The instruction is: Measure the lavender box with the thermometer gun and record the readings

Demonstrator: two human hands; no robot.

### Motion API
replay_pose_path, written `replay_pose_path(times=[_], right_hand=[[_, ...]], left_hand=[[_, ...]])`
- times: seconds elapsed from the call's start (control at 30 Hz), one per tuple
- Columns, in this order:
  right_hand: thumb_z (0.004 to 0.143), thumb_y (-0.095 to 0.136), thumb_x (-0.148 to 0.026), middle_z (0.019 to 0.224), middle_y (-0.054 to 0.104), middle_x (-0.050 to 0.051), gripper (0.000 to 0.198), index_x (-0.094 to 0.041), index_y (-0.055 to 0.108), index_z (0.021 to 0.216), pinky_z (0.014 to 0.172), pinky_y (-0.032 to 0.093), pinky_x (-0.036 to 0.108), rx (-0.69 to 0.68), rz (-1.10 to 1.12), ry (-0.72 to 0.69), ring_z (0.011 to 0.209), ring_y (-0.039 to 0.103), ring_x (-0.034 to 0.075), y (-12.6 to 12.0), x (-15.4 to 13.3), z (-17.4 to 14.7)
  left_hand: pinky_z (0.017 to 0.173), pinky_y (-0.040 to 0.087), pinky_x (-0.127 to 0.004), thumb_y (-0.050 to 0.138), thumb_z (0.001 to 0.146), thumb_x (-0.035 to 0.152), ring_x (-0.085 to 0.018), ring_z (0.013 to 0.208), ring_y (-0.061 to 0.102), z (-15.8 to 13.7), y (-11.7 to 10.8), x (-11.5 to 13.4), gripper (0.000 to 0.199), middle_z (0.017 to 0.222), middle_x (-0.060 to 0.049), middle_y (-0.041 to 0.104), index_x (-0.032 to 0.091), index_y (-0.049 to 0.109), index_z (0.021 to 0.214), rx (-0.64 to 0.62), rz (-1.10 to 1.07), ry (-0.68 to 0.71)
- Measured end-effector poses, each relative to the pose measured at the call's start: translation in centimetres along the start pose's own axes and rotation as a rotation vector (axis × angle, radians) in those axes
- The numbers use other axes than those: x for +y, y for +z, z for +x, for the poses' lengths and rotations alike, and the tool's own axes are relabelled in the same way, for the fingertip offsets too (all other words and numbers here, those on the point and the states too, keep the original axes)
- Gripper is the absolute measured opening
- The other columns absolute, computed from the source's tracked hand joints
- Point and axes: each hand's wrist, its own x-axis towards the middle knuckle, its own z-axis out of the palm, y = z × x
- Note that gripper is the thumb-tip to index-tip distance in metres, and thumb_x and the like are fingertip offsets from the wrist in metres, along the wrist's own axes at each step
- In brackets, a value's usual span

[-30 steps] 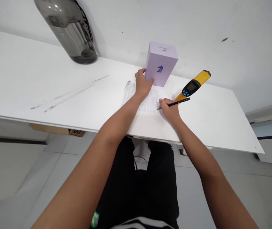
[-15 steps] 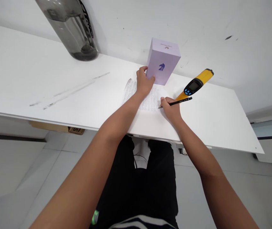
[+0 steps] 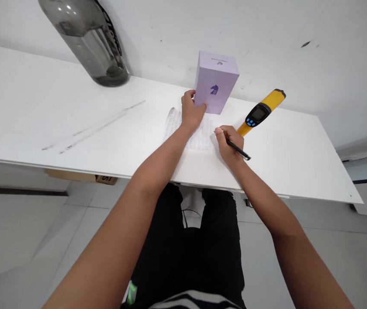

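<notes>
My left hand (image 3: 192,112) grips the lower left of a lilac box (image 3: 220,88), thumb on its front face and fingers around its left side. The box stands upright near the wall and bears a dark blue horse-head logo. Below it lies a sheet of paper (image 3: 199,139) with dense rows of writing, its upper left corner curled and part of it under my left wrist. My right hand (image 3: 230,143) is closed around a black pen (image 3: 239,150) at the paper's right edge. The pen's back end points down to the right; its tip is mostly hidden by my fingers.
Just beyond my right hand lies a yellow and black handheld meter (image 3: 261,112) with a small screen and blue buttons. A large grey translucent bottle (image 3: 93,47) with liquid stands at the back left. Dark scuffs mark the white table (image 3: 19,107); a cardboard box (image 3: 80,175) shows below its edge.
The pen has swung in my right hand, its back end going from pointing right to pointing down to the right. My right hand has risen slightly up the page. My left hand keeps its grip.
</notes>
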Motion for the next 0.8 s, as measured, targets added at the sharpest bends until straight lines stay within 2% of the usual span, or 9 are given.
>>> replay_pose_path(times=[0.1,0.23,0.3,0.4,0.47,0.57,0.67,0.73,0.8], right_hand=[[0.111,0.054,-0.077,0.106,0.081,0.009,0.058,-0.026,0.079,0.11,0.09,0.061,0.04,-0.034,-0.063,-0.061,0.1,0.075,0.027,0.3,0.4,0.0],[0.113,0.06,-0.053,0.124,0.079,0.013,0.037,-0.024,0.079,0.127,0.089,0.062,0.038,-0.118,-0.232,-0.095,0.104,0.076,0.027,0.1,1.0,-0.4],[0.111,0.057,-0.036,0.132,0.077,0.015,0.036,-0.022,0.076,0.138,0.087,0.062,0.039,-0.148,-0.314,-0.082,0.107,0.076,0.028,-0.2,1.1,-0.6],[0.106,0.05,-0.018,0.139,0.075,0.018,0.048,-0.019,0.073,0.148,0.087,0.063,0.041,-0.198,-0.41,-0.049,0.116,0.075,0.032,-0.3,0.9,-0.7],[0.105,0.048,-0.015,0.14,0.075,0.019,0.052,-0.018,0.073,0.15,0.089,0.064,0.042,-0.245,-0.446,-0.036,0.117,0.075,0.033,-0.3,0.5,-0.6],[0.107,0.05,-0.019,0.138,0.078,0.018,0.05,-0.018,0.074,0.151,0.089,0.064,0.041,-0.299,-0.476,-0.016,0.114,0.077,0.033,-0.2,-0.3,-0.4],[0.108,0.056,-0.024,0.137,0.08,0.018,0.046,-0.018,0.076,0.149,0.083,0.061,0.038,-0.305,-0.504,0.002,0.111,0.079,0.033,0.1,-0.8,-0.4],[0.109,0.06,-0.027,0.127,0.083,0.016,0.043,-0.019,0.078,0.147,0.078,0.059,0.036,-0.284,-0.498,-0.004,0.104,0.08,0.031,0.3,-0.7,-0.4],[0.111,0.06,-0.033,0.104,0.085,0.012,0.038,-0.019,0.08,0.141,0.073,0.055,0.034,-0.23,-0.449,-0.049,0.09,0.079,0.027,0.4,-0.4,-0.6]], left_hand=[[0.121,0.057,-0.042,0.093,0.092,0.024,-0.028,0.138,0.069,-0.5,-0.1,1.0,0.041,0.145,-0.008,0.073,0.029,0.068,0.124,0.03,0.018,-0.006],[0.107,0.061,-0.037,0.085,0.102,0.053,-0.024,0.121,0.075,-1.0,-0.3,2.4,0.029,0.123,-0.007,0.079,0.028,0.073,0.112,0.078,0.013,-0.041],[0.1,0.062,-0.036,0.074,0.106,0.069,-0.023,0.112,0.077,-1.2,-0.4,2.9,0.041,0.107,-0.006,0.078,0.028,0.074,0.106,0.082,-0.001,-0.067],[0.094,0.063,-0.037,0.064,0.106,0.082,-0.024,0.104,0.079,-1.3,-0.6,3.0,0.057,0.095,-0.006,0.075,0.026,0.073,0.099,0.059,-0.005,-0.098],[0.1,0.064,-0.039,0.06,0.105,0.086,-0.026,0.111,0.08,-1.2,-0.7,2.7,0.061,0.102,-0.007,0.077,0.026,0.073,0.103,0.033,0.01,-0.092],[0.123,0.057,-0.045,0.057,0.107,0.086,-0.03,0.142,0.073,-0.9,-0.7,2.0,0.064,0.136,-0.011,0.078,0.028,0.074,0.129,-0.017,0.049,-0.038],[0.141,0.041,-0.05,0.055,0.107,0.087,-0.033,0.174,0.049,-0.6,-0.7,1.4,0.077,0.176,-0.011,0.059,0.035,0.057,0.163,-0.073,0.09,-0.031],[0.145,0.037,-0.049,0.052,0.106,0.089,-0.034,0.179,0.041,-0.5,-0.7,1.2,0.088,0.185,-0.013,0.05,0.034,0.044,0.175,-0.125,0.109,-0.054],[0.145,0.036,-0.048,0.047,0.105,0.093,-0.034,0.18,0.041,-0.4,-0.8,1.0,0.097,0.187,-0.014,0.048,0.033,0.037,0.18,-0.153,0.126,-0.069]])
